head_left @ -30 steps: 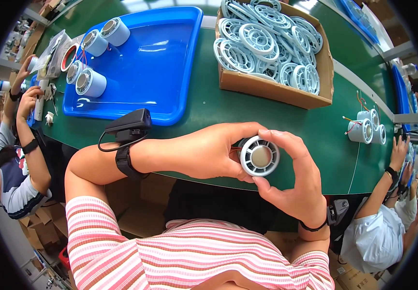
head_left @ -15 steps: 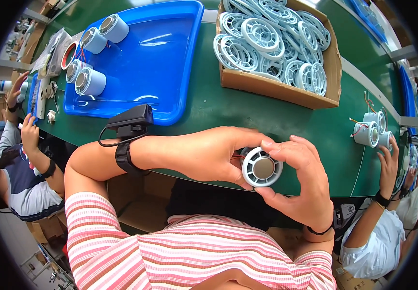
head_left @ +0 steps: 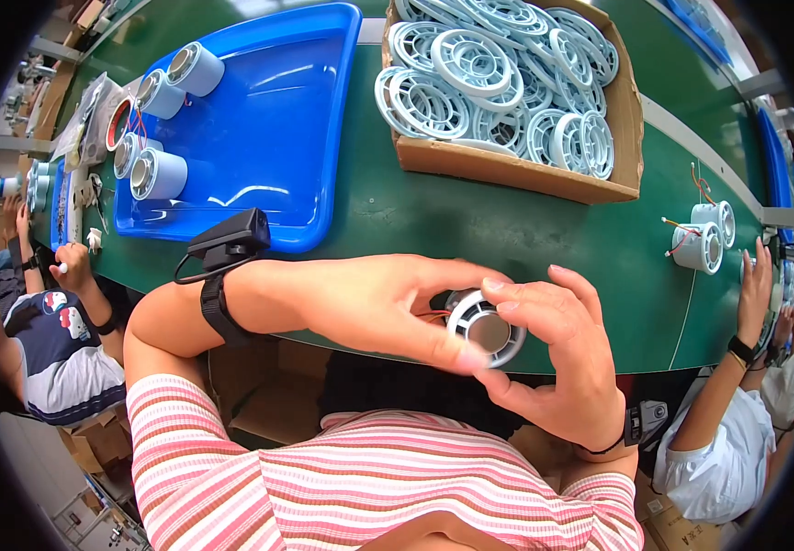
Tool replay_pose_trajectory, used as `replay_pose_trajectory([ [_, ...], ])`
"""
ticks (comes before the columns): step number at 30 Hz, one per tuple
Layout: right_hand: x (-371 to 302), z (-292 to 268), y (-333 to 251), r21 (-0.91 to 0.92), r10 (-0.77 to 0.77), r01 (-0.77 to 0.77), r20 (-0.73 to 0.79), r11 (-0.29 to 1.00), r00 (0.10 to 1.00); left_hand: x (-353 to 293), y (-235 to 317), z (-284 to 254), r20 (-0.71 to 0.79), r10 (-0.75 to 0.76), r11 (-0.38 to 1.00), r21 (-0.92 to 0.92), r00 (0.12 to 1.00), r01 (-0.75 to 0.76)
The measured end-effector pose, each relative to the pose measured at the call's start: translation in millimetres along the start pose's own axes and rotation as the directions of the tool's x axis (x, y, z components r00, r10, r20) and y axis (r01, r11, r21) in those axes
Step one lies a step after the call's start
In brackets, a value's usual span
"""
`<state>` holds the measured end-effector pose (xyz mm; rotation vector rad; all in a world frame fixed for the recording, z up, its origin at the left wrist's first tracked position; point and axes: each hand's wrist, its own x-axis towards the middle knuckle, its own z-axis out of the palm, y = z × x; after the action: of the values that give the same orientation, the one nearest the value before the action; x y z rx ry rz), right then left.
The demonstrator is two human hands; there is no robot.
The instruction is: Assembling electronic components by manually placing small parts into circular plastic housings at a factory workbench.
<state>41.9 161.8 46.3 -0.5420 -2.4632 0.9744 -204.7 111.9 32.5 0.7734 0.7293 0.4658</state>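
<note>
Between my hands, just over the near edge of the green table, is a small round motor [head_left: 488,335] with a pale spoked ring around its grey metal face. My left hand [head_left: 388,303] grips it from the left, thumb on the lower rim and fingers behind, mostly hidden. Thin reddish wires show beside that thumb. My right hand [head_left: 562,354] is closed about the ring from the right, fingertips at the top and thumb at the lower edge. Beyond them stands a cardboard box [head_left: 507,171] heaped with pale blue spoked rings [head_left: 472,62].
A blue tray [head_left: 273,174] at the far left holds several white cylindrical motors [head_left: 160,174]. Two more motors [head_left: 698,246] with wires stand on the right of the table [head_left: 397,207]. Co-workers sit on both sides; one hand [head_left: 757,285] is near those right-hand motors. A tape roll [head_left: 118,124] lies beyond the tray.
The motor in my hands has tilted and shifted slightly left, and my left thumb has slid onto its lower rim. The right co-worker's hand has drawn away, leaving one motor fewer in that group.
</note>
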Motion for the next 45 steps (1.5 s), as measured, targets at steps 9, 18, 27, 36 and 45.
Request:
replay_pose_trajectory([
  [9, 2, -1, 5, 0.071, -0.042, 0.042, -0.008, 0.997, 0.999, -1, -3, -6, 0.005, 0.001, 1.0, -0.023, 1.0, -0.001],
  [18, -23, 13, -21, -0.361, -0.081, 0.048, -0.076, 0.931, 0.994, -43, 4, 40, -0.235, 0.56, 0.522, 0.845, 0.794, -0.118],
  [27, -29, -59, 47, -0.774, 0.044, -0.316, -0.351, 0.549, 0.935, -180, -10, -31, -0.53, 0.765, -0.108, 0.455, 0.366, 0.884],
  [36, 77, -76, 58, -0.687, -0.298, -0.017, -0.337, 0.727, 0.893, -198, 15, -48, -0.556, 0.685, -0.116, 0.554, 0.471, 0.824],
  [45, 123, -63, 82, -0.576, -0.115, -0.083, -0.299, 0.813, 0.947, -101, 41, 42, -0.051, 0.728, -0.281, 0.887, 0.684, 0.365],
])
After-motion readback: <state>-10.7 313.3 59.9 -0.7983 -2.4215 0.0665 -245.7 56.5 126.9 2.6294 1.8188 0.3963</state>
